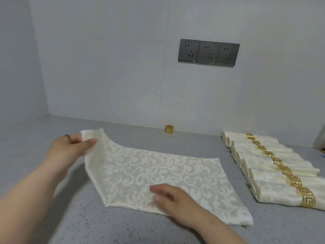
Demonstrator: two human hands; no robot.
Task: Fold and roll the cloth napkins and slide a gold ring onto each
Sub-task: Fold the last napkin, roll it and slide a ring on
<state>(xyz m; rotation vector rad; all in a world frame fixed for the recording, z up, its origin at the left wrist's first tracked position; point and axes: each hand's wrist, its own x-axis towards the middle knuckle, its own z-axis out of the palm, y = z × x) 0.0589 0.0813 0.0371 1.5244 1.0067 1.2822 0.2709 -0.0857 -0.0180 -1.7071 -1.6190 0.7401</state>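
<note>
A cream damask napkin lies spread on the grey speckled counter. My left hand pinches its far left corner and lifts that edge off the surface. My right hand rests on the near part of the cloth with fingers extended, pressing it down. A single gold ring stands at the back of the counter by the wall, apart from both hands. To the right lies a row of several rolled napkins, each with a gold ring round its middle.
The counter ends at a pale wall behind and another on the left. A strip of three dark wall sockets sits above the ring. A small dark object shows at the far right edge.
</note>
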